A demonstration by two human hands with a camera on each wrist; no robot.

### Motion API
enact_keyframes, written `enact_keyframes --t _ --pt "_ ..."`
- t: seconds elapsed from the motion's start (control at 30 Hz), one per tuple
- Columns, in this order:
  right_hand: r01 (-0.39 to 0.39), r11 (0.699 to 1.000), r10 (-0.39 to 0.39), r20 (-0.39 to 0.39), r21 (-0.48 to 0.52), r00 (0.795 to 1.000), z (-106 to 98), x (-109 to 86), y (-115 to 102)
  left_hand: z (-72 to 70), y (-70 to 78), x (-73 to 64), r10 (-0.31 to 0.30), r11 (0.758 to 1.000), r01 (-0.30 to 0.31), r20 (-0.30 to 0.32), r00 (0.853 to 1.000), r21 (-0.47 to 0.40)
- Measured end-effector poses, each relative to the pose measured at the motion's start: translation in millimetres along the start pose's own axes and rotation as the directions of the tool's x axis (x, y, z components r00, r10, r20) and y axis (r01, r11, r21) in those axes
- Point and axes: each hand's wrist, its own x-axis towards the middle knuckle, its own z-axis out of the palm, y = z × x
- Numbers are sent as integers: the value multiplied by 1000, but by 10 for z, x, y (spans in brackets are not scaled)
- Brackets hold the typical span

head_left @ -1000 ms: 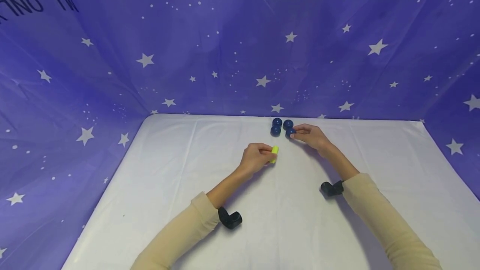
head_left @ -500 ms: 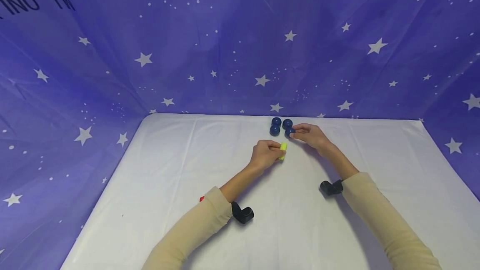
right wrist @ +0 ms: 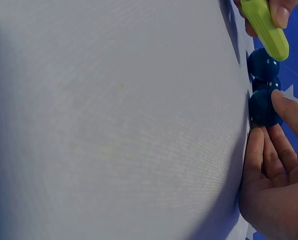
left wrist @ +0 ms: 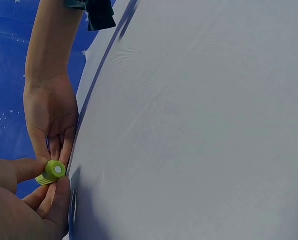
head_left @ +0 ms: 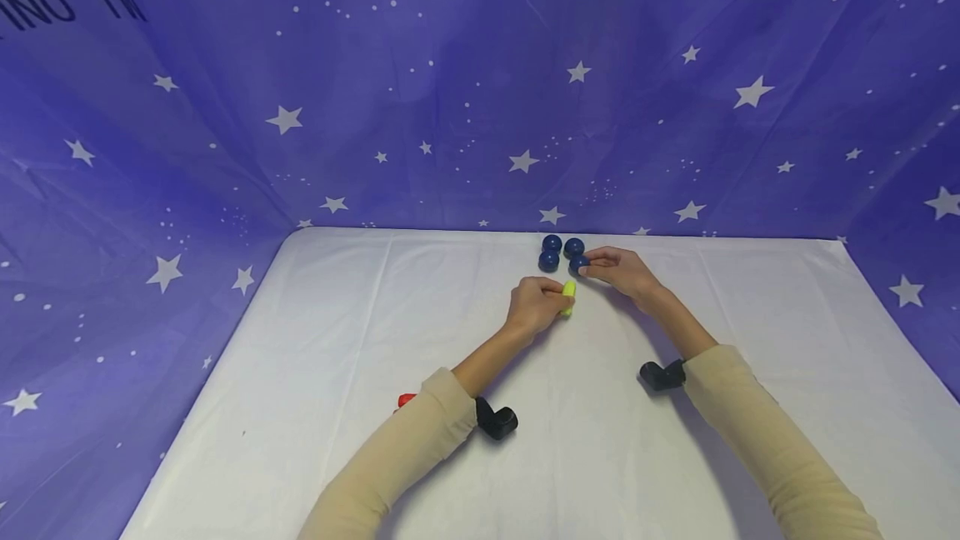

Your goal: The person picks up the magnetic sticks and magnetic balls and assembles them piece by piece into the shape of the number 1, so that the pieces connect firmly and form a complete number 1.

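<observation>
In the head view, the left hand (head_left: 536, 304) has its thumb and fingers closed together on a small yellow-green piece (head_left: 569, 294); whether the piece touches the white table (head_left: 600, 440) below it cannot be told. Four blue balls (head_left: 549, 261) sit just beyond the piece, grouped two by two. The front right ball (head_left: 577, 266), the closest of them to the piece, is pinched in the right hand (head_left: 622, 275), which lies to the right of the piece and slightly beyond it. A red object (head_left: 407, 399), mostly hidden by the left sleeve (head_left: 405, 448), lies well apart from the piece, to its left and closer to the person. A purple backdrop (head_left: 450, 107) with white stars hangs well beyond the piece.

In the left wrist view, the piece turns a round end with a pale spot to the camera, gripped between the left thumb and fingers. The right hand shows past the piece, its fingertips partly hidden behind it.

In the right wrist view, the piece looks long, ridged and rounded at its tip, with left-hand fingers around its upper part. Below it in this view, the right thumb and fingers hold a ball from opposite sides, nearly closed around it.
</observation>
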Motion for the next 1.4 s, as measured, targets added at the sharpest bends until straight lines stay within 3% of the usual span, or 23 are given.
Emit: enact_keyframes --t 0.7,1.13,1.4 --pt "-1 1000 1 -16 8 1000 15 28 18 111 -37 107 32 994 -26 -57 998 103" --pt "43 999 -42 -16 16 999 8 -19 54 129 -19 104 25 991 -17 -57 998 134" --pt "28 1000 -28 -1 8 1000 43 -34 67 130 -26 110 29 987 -18 -65 997 157"
